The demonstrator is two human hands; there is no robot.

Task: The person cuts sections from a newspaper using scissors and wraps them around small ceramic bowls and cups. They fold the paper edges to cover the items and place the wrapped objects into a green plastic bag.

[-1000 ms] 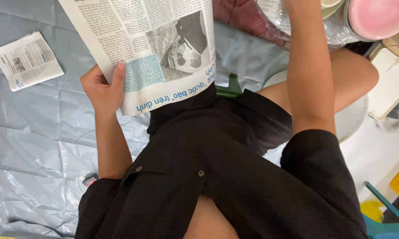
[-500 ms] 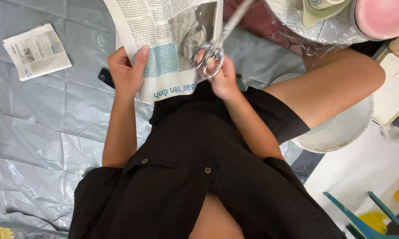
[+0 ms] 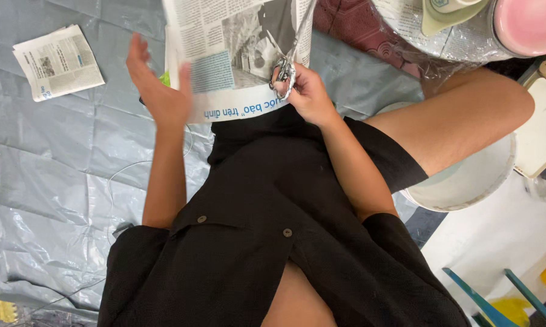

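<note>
Newspaper sheet [image 3: 236, 54], printed with text, grey photos and a blue panel, hangs before the lap. Right hand [image 3: 309, 91] grips scissors [image 3: 288, 57] cutting into it; left hand [image 3: 158, 91] is open, fingers spread, at its left edge.

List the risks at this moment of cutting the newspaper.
1. The left hand is open and blurred at the printed newspaper sheet's edge, perhaps not gripping; the sheet may sag and tear unevenly.
2. The right hand works the metal scissors above the lap, so a slip might nick the black shirt.
</note>
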